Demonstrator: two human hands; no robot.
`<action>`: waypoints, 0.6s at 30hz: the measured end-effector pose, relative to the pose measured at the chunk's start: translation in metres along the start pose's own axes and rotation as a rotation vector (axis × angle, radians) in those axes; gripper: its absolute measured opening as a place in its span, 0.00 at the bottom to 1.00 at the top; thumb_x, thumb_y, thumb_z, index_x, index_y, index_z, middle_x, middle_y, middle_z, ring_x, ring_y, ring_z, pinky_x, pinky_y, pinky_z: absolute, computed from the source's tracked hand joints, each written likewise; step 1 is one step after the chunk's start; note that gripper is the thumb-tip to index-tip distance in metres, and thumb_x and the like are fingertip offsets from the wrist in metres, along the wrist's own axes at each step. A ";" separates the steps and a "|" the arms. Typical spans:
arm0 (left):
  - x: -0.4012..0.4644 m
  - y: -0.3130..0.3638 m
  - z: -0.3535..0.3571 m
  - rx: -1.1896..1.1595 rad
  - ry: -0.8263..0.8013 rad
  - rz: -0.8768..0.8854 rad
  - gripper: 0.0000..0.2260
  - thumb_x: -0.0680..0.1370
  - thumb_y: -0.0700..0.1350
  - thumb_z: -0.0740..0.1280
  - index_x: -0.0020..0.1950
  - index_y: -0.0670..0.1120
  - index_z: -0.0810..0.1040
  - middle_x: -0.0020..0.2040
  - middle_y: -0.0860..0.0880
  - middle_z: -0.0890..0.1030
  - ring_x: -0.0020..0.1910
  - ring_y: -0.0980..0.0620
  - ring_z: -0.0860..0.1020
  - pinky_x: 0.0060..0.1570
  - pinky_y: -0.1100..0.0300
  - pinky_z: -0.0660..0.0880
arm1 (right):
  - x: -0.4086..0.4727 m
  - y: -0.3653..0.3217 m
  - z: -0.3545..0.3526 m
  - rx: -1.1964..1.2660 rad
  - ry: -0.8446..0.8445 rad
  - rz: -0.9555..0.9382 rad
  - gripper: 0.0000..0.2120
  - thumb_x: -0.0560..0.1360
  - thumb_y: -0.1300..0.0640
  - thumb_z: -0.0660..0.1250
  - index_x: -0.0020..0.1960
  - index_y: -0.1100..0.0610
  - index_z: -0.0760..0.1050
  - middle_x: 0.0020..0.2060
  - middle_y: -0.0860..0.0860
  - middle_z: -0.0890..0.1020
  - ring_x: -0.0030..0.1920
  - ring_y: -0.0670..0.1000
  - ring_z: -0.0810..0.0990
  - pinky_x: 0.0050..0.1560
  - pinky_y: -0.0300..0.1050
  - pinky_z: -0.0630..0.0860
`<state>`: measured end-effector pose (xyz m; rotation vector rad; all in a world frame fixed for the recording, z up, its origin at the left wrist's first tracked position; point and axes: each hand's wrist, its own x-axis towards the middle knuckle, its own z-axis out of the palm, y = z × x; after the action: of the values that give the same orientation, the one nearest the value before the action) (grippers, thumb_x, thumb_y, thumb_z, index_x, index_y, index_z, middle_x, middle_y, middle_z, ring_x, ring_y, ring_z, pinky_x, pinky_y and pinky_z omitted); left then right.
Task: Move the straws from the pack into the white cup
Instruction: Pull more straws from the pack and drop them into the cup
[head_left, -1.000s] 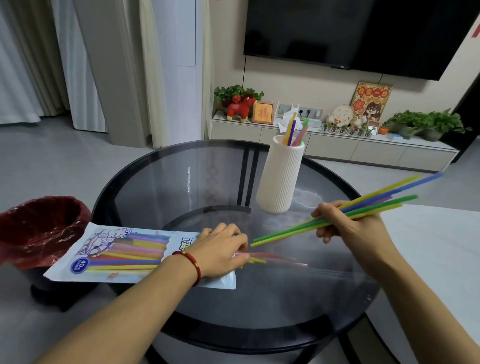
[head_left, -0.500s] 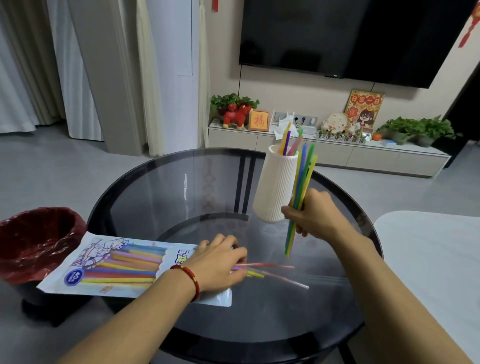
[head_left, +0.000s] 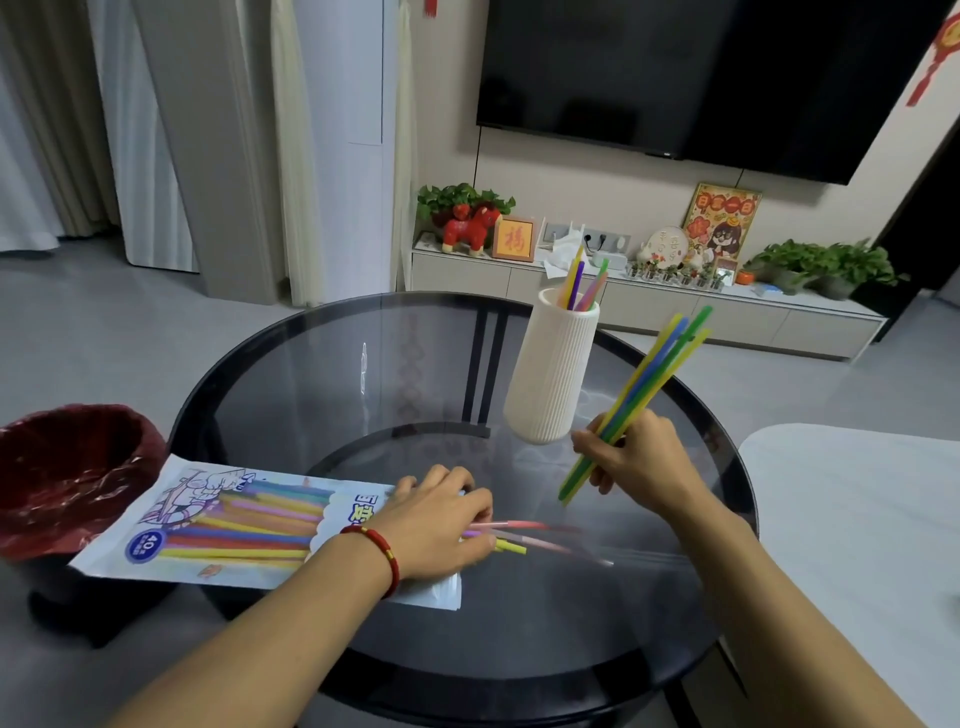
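Observation:
A ribbed white cup (head_left: 553, 374) stands on the round glass table (head_left: 322, 374) with a few coloured straws sticking out of its top. My right hand (head_left: 631, 457) is just right of the cup's base, shut on a bunch of green, yellow and blue straws (head_left: 647, 379) that slant up to the right, their tips level with the cup's rim. The straw pack (head_left: 234, 525) lies flat at the table's left edge. My left hand (head_left: 431, 525) presses on its open end, where a few pink and yellow straws (head_left: 519, 540) poke out.
A red-lined bin (head_left: 67, 483) stands left of the table, partly under the pack. A white table surface (head_left: 862, 519) lies to the right. Behind are a TV cabinet (head_left: 649, 306) with ornaments and plants, and curtains at the left.
My right hand swung the straw bunch from near level to upright beside the cup, then tilted it up to the right. The left hand stayed on the pack.

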<state>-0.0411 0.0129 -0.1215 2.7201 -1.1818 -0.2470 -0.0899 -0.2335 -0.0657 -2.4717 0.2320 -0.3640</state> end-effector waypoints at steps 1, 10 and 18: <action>0.000 0.000 0.001 -0.003 0.002 -0.004 0.13 0.80 0.63 0.58 0.55 0.56 0.71 0.62 0.52 0.69 0.63 0.50 0.66 0.66 0.44 0.64 | -0.003 0.000 0.001 -0.009 -0.014 -0.002 0.10 0.80 0.54 0.71 0.42 0.58 0.82 0.29 0.52 0.86 0.28 0.47 0.86 0.39 0.42 0.86; 0.005 0.009 0.008 -0.066 0.083 -0.057 0.17 0.81 0.63 0.49 0.54 0.54 0.71 0.60 0.51 0.68 0.62 0.50 0.64 0.66 0.42 0.61 | 0.016 -0.034 -0.039 0.685 0.492 0.013 0.09 0.76 0.60 0.71 0.42 0.65 0.84 0.29 0.61 0.84 0.29 0.60 0.84 0.35 0.51 0.84; 0.008 0.008 0.009 -0.048 0.084 -0.037 0.20 0.82 0.63 0.48 0.58 0.53 0.72 0.63 0.49 0.69 0.66 0.49 0.63 0.68 0.41 0.60 | 0.091 -0.074 -0.068 0.479 0.561 -0.046 0.08 0.77 0.57 0.71 0.41 0.59 0.83 0.32 0.56 0.86 0.31 0.54 0.88 0.37 0.53 0.87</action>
<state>-0.0429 0.0007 -0.1292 2.6849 -1.0897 -0.1621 -0.0190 -0.2357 0.0503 -1.8631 0.2776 -1.0068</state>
